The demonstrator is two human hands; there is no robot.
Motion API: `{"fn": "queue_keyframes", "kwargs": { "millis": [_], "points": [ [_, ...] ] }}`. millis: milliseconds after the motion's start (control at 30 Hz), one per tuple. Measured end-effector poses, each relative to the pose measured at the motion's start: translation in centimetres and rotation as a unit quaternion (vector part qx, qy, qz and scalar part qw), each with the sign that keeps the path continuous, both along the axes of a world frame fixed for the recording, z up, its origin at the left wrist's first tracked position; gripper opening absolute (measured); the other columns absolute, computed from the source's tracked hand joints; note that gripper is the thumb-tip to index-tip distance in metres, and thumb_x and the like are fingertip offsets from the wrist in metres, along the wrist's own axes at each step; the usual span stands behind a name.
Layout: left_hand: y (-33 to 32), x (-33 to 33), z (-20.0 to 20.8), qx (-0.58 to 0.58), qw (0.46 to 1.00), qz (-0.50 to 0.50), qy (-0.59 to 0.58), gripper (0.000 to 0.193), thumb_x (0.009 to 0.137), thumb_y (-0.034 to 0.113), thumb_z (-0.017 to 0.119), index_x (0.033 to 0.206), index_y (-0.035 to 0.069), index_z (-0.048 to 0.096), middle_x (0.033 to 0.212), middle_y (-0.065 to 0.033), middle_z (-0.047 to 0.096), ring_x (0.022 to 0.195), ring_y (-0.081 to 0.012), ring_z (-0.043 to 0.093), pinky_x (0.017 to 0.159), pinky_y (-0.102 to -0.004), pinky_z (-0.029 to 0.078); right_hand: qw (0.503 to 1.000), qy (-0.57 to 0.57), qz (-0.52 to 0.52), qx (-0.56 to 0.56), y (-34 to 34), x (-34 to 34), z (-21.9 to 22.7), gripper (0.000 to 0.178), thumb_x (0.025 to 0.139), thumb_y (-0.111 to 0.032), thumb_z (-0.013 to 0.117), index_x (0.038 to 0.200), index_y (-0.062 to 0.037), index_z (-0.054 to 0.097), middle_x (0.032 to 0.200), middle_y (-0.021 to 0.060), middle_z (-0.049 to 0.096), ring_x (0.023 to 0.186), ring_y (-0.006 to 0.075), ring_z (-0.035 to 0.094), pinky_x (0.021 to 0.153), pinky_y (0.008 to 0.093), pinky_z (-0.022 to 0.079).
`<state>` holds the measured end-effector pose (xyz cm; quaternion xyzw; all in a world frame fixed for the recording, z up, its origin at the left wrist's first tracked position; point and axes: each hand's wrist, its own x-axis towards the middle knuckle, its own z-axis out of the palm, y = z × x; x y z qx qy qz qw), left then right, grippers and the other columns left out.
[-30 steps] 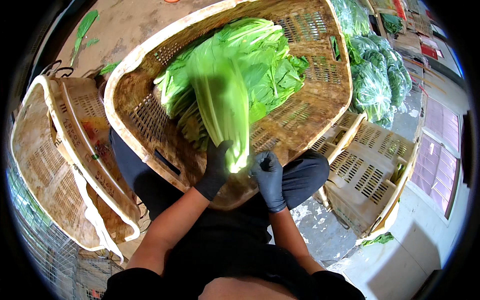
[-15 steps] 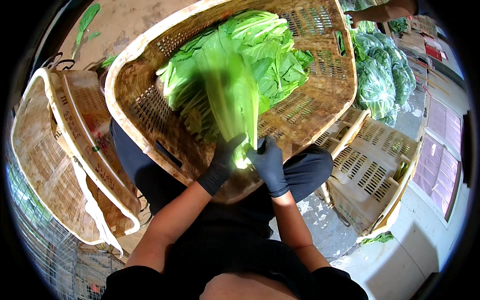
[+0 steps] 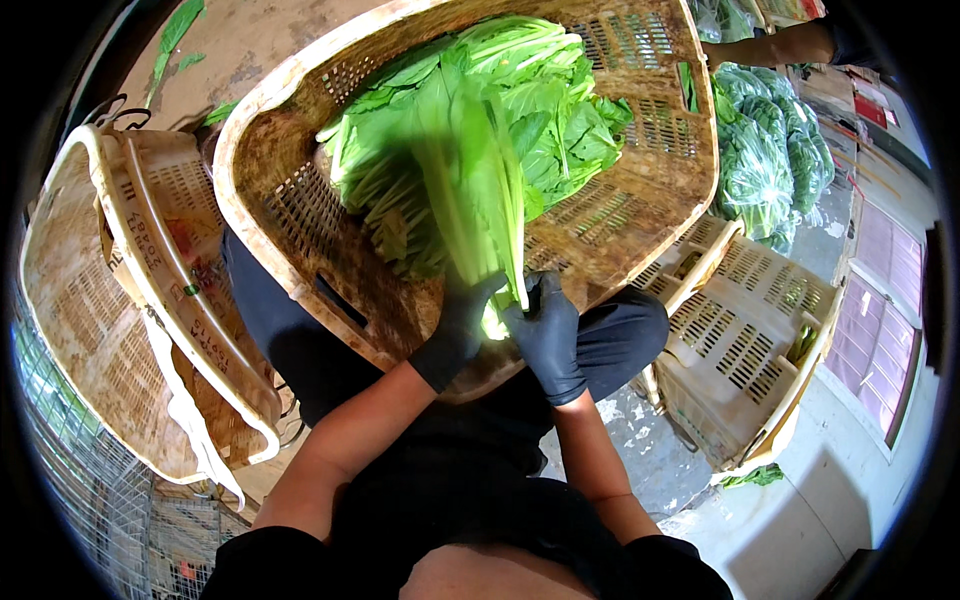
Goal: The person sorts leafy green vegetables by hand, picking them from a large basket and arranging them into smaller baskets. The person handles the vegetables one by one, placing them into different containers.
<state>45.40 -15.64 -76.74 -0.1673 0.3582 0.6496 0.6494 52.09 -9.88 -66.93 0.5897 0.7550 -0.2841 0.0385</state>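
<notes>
Both my hands wear black gloves and meet at the pale root end of a head of leafy greens [image 3: 472, 190]. Its leaves point away from me, and their upper part is smeared by motion. My left hand [image 3: 458, 325] is closed round the stalks from the left. Close against the base on the right is my right hand [image 3: 548, 335], thumb and fingers pinched at the stalk edge. Beneath the held head, a pile of more leafy greens [image 3: 575, 125] lies in a large stained plastic basket [image 3: 665, 190], tilted across my lap.
On the left stand nested stained baskets [image 3: 75, 290], with wire mesh [image 3: 110, 500] below them. A pale crate [image 3: 745, 310] is at the right. Beyond it lie bagged greens [image 3: 765, 150], near another person's arm [image 3: 780, 46]. Loose leaves [image 3: 175, 45] lie on the floor at upper left.
The held head's leaves have shifted slightly to the right, and its base has moved a little with them. My right hand has turned slightly at the base. The other person's arm has moved slightly lower.
</notes>
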Motion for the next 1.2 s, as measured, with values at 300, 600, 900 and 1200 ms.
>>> {"fn": "queue_keyframes", "kwargs": {
  "millis": [300,600,900,1200],
  "points": [
    [0.5,-2.1,0.1,-0.041,0.999,0.013,0.025,0.036,0.082,0.009,0.060,0.116,0.003,0.049,0.101,-0.0109,0.058,0.091,-0.0231,0.059,0.074,-0.0351,0.052,0.923,0.289,-0.219,-0.130,-1.1,1.2,2.1,0.021,0.069,-0.006,0.065,0.079,-0.0048,0.047,0.061,0.0047,0.049,0.049,0.0156,0.048,0.047,0.0297,0.042],
    [-4.0,-7.6,5.5,-0.093,0.988,-0.057,-0.112,0.049,0.079,0.011,0.064,0.122,-0.002,0.046,0.109,-0.0124,0.058,0.096,-0.0230,0.060,0.082,-0.0321,0.051,0.989,0.053,-0.075,-0.112,8.7,12.0,4.6,0.020,0.080,-0.005,0.061,0.098,-0.0003,0.056,0.086,0.0061,0.060,0.075,0.0160,0.058,0.067,0.0284,0.047],
    [-7.9,-8.4,7.7,-0.121,0.985,-0.115,-0.039,0.049,0.081,0.015,0.058,0.125,-0.001,0.044,0.114,-0.0162,0.057,0.099,-0.0270,0.060,0.086,-0.0345,0.050,0.978,-0.003,0.210,0.010,32.0,-1.7,-12.4,0.052,0.077,-0.040,0.066,0.112,-0.0026,0.059,0.099,0.0238,0.062,0.093,0.0361,0.060,0.081,0.0398,0.047],
    [-11.4,-5.9,5.1,-0.170,0.947,-0.251,-0.108,0.058,0.080,0.014,0.065,0.130,-0.001,0.039,0.115,-0.0155,0.056,0.100,-0.0248,0.059,0.085,-0.0354,0.050,0.980,0.023,0.186,0.072,48.5,-8.4,-29.2,0.087,0.071,-0.064,0.064,0.125,0.0029,0.049,0.124,0.0246,0.052,0.115,0.0357,0.050,0.097,0.0404,0.039]
  ]
}}
